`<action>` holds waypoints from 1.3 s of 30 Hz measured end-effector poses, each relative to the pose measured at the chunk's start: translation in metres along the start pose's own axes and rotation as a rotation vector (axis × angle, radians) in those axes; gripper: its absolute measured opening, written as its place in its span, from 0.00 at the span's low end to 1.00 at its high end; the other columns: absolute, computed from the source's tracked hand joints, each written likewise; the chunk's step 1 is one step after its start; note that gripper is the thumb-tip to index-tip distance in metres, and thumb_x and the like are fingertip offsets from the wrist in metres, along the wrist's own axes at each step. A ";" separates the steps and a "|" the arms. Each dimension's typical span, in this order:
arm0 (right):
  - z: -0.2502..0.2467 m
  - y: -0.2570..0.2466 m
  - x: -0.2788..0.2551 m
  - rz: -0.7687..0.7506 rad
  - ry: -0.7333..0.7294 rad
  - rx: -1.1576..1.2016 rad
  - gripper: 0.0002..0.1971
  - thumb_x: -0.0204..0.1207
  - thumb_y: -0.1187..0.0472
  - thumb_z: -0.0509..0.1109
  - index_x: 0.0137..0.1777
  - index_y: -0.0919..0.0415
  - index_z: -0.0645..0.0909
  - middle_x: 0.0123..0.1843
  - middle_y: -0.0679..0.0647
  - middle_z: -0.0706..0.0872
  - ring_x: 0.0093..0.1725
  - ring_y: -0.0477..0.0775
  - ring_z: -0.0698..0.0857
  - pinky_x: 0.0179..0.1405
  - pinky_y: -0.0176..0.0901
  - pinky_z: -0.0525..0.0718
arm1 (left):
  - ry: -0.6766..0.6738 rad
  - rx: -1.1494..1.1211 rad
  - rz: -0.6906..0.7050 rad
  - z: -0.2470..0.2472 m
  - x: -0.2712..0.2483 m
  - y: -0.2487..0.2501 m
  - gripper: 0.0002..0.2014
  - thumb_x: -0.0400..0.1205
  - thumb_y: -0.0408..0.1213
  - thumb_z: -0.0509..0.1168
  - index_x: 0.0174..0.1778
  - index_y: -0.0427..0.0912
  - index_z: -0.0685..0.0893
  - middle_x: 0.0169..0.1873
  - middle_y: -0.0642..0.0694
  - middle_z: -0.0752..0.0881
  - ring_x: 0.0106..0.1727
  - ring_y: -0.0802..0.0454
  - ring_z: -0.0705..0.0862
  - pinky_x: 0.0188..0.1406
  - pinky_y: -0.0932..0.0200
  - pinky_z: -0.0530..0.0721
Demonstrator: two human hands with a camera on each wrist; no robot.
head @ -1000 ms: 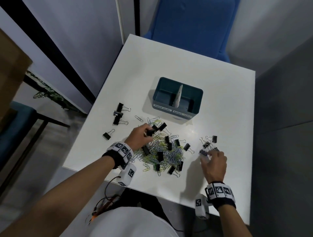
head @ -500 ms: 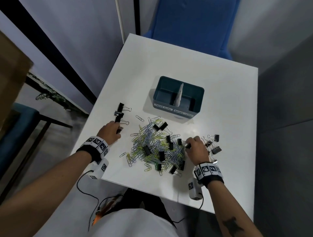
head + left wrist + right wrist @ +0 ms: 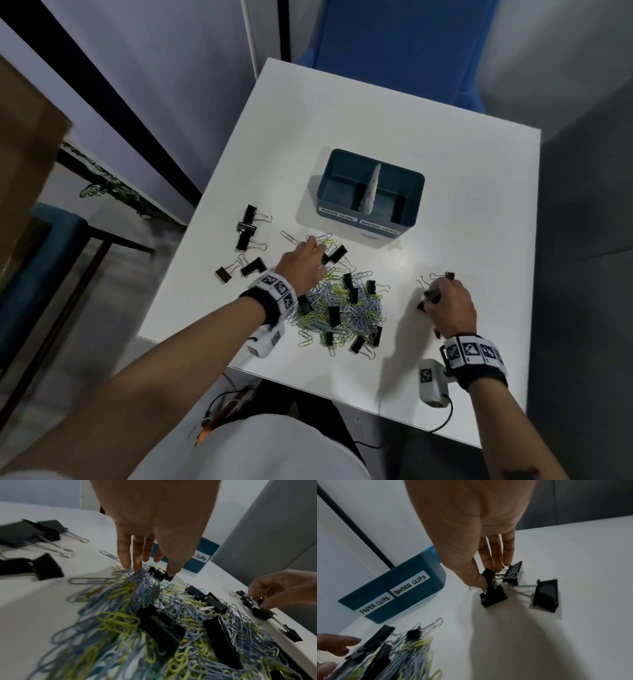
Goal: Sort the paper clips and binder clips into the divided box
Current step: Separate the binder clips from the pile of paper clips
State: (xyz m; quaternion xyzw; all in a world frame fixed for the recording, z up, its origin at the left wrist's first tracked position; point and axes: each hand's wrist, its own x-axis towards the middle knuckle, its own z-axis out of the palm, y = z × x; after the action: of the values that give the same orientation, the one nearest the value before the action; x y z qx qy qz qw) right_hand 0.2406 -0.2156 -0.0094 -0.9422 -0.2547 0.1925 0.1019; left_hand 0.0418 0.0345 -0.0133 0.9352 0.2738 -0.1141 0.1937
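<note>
A heap of blue and yellow-green paper clips [image 3: 342, 308] mixed with black binder clips lies on the white table [image 3: 445, 171]. Behind it stands the teal divided box [image 3: 337, 216], labelled PAPER CLIPS on the left and BINDER CLIPS on the right. My left hand [image 3: 305, 263] reaches down onto the heap's far edge with straight fingers [image 3: 126, 561]. Its thumb tip touches a small binder clip [image 3: 159, 574]. My right hand [image 3: 448, 301] is right of the heap and pinches a black binder clip [image 3: 488, 573] between thumb and fingers. Other binder clips [image 3: 546, 595] lie beside it.
Several binder clips [image 3: 248, 229] lie in a group left of the heap. A white divider [image 3: 370, 192] splits the box. A blue chair [image 3: 394, 51] stands behind the table, and a cardboard box [image 3: 20, 154] stands at the far left. The table's near edge is close under my wrists.
My left hand came back from the left group of binder clips to the heap's far edge. My right hand moved right, from the heap's right side to the clips there.
</note>
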 end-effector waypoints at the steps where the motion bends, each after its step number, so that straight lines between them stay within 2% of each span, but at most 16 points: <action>1: -0.001 0.002 0.002 0.007 -0.013 -0.015 0.11 0.68 0.67 0.73 0.50 0.62 0.82 0.52 0.63 0.81 0.52 0.68 0.81 0.38 0.46 0.73 | -0.016 0.015 0.000 0.003 0.004 0.004 0.22 0.81 0.44 0.63 0.69 0.38 0.72 0.65 0.41 0.72 0.57 0.44 0.77 0.43 0.46 0.86; 6: 0.000 -0.015 0.009 -0.062 0.040 -0.030 0.11 0.69 0.65 0.73 0.52 0.63 0.83 0.52 0.65 0.82 0.54 0.68 0.78 0.45 0.53 0.79 | -0.013 0.039 -0.018 0.012 0.012 0.017 0.21 0.82 0.45 0.65 0.66 0.37 0.74 0.64 0.40 0.75 0.61 0.42 0.76 0.44 0.47 0.83; 8: 0.002 -0.036 0.011 -0.145 0.048 -0.004 0.11 0.72 0.65 0.72 0.54 0.64 0.83 0.52 0.65 0.83 0.53 0.66 0.79 0.47 0.52 0.78 | -0.002 0.053 -0.018 0.013 0.013 0.021 0.21 0.81 0.47 0.65 0.64 0.37 0.75 0.62 0.40 0.77 0.60 0.42 0.77 0.46 0.46 0.83; 12: 0.014 -0.089 0.015 -0.354 -0.016 0.045 0.14 0.76 0.62 0.71 0.61 0.60 0.80 0.59 0.60 0.82 0.55 0.59 0.80 0.53 0.49 0.80 | -0.010 0.096 0.031 0.015 0.011 0.026 0.23 0.80 0.52 0.65 0.62 0.37 0.76 0.58 0.40 0.81 0.57 0.41 0.79 0.46 0.46 0.83; 15: 0.029 -0.122 0.022 -0.493 -0.080 0.006 0.20 0.73 0.65 0.73 0.66 0.59 0.79 0.66 0.61 0.80 0.58 0.64 0.82 0.55 0.55 0.84 | 0.006 0.129 0.041 0.012 0.010 0.032 0.20 0.79 0.48 0.66 0.61 0.39 0.77 0.55 0.41 0.82 0.55 0.43 0.79 0.42 0.49 0.79; 17: 0.040 -0.135 0.026 -0.542 -0.155 -0.061 0.27 0.69 0.67 0.71 0.71 0.56 0.76 0.71 0.61 0.76 0.61 0.65 0.79 0.55 0.59 0.84 | 0.013 0.102 0.033 0.009 0.009 0.036 0.20 0.76 0.46 0.68 0.60 0.39 0.77 0.55 0.41 0.82 0.55 0.42 0.79 0.40 0.49 0.79; 19: 0.049 -0.139 0.030 -0.564 -0.196 -0.122 0.30 0.67 0.68 0.71 0.71 0.53 0.75 0.73 0.61 0.73 0.63 0.66 0.77 0.54 0.60 0.84 | 0.022 0.045 0.011 0.006 0.006 0.038 0.20 0.74 0.45 0.68 0.59 0.39 0.78 0.53 0.42 0.82 0.55 0.43 0.80 0.39 0.50 0.80; 23: 0.054 -0.138 0.032 -0.534 -0.146 -0.075 0.17 0.69 0.67 0.72 0.58 0.58 0.82 0.64 0.61 0.77 0.58 0.65 0.78 0.50 0.56 0.83 | 0.079 -0.138 -0.061 0.001 -0.004 0.025 0.18 0.73 0.45 0.70 0.54 0.42 0.78 0.50 0.46 0.81 0.50 0.48 0.80 0.40 0.51 0.83; 26: 0.054 -0.132 0.034 -0.513 -0.101 -0.029 0.09 0.73 0.67 0.71 0.53 0.61 0.83 0.61 0.62 0.78 0.57 0.64 0.79 0.49 0.54 0.85 | 0.123 -0.256 -0.061 -0.006 -0.022 0.001 0.15 0.75 0.43 0.70 0.55 0.46 0.76 0.49 0.52 0.79 0.43 0.56 0.79 0.34 0.65 0.78; 27: 0.054 -0.130 0.035 -0.512 -0.092 -0.006 0.09 0.73 0.66 0.72 0.53 0.60 0.82 0.61 0.62 0.79 0.57 0.64 0.79 0.50 0.54 0.85 | 0.145 -0.284 -0.071 -0.008 -0.030 -0.009 0.14 0.76 0.42 0.70 0.55 0.46 0.77 0.49 0.53 0.79 0.43 0.57 0.79 0.33 0.66 0.78; 29: 0.053 -0.127 0.035 -0.516 -0.070 0.068 0.12 0.73 0.65 0.73 0.55 0.59 0.81 0.61 0.61 0.81 0.58 0.64 0.80 0.54 0.55 0.85 | 0.176 -0.301 -0.120 -0.012 -0.050 -0.034 0.14 0.75 0.42 0.70 0.54 0.48 0.77 0.49 0.55 0.78 0.45 0.57 0.79 0.38 0.60 0.82; 32: 0.043 -0.120 0.035 -0.462 -0.018 0.202 0.15 0.72 0.63 0.74 0.59 0.59 0.79 0.62 0.58 0.81 0.59 0.59 0.81 0.58 0.52 0.83 | 0.195 -0.254 -0.252 -0.013 -0.083 -0.074 0.15 0.71 0.41 0.71 0.51 0.50 0.76 0.48 0.55 0.77 0.47 0.56 0.77 0.40 0.53 0.80; 34: 0.032 -0.111 0.034 -0.380 0.016 0.274 0.15 0.72 0.59 0.75 0.57 0.57 0.79 0.59 0.54 0.81 0.53 0.54 0.82 0.53 0.49 0.84 | 0.176 -0.216 -0.311 -0.011 -0.105 -0.098 0.17 0.69 0.40 0.72 0.51 0.50 0.77 0.48 0.54 0.78 0.50 0.52 0.78 0.41 0.51 0.80; 36: 0.021 -0.098 0.035 -0.290 0.050 0.278 0.15 0.71 0.55 0.75 0.56 0.56 0.80 0.54 0.53 0.81 0.45 0.50 0.82 0.45 0.44 0.81 | 0.136 -0.179 -0.301 -0.006 -0.124 -0.118 0.17 0.68 0.39 0.73 0.51 0.50 0.77 0.48 0.54 0.79 0.51 0.50 0.79 0.39 0.51 0.80; 39: 0.008 -0.069 0.040 -0.138 0.093 0.201 0.18 0.71 0.52 0.75 0.58 0.57 0.81 0.53 0.55 0.82 0.44 0.53 0.82 0.45 0.42 0.77 | 0.110 -0.123 -0.248 0.002 -0.139 -0.140 0.18 0.69 0.38 0.74 0.53 0.49 0.78 0.48 0.53 0.78 0.50 0.48 0.81 0.33 0.55 0.78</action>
State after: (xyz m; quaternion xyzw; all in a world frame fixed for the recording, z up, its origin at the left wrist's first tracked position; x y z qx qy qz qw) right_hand 0.2384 -0.1360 -0.0095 -0.9153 -0.2936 0.1657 0.2204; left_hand -0.1509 0.0768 -0.0124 0.8854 0.4039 -0.0689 0.2195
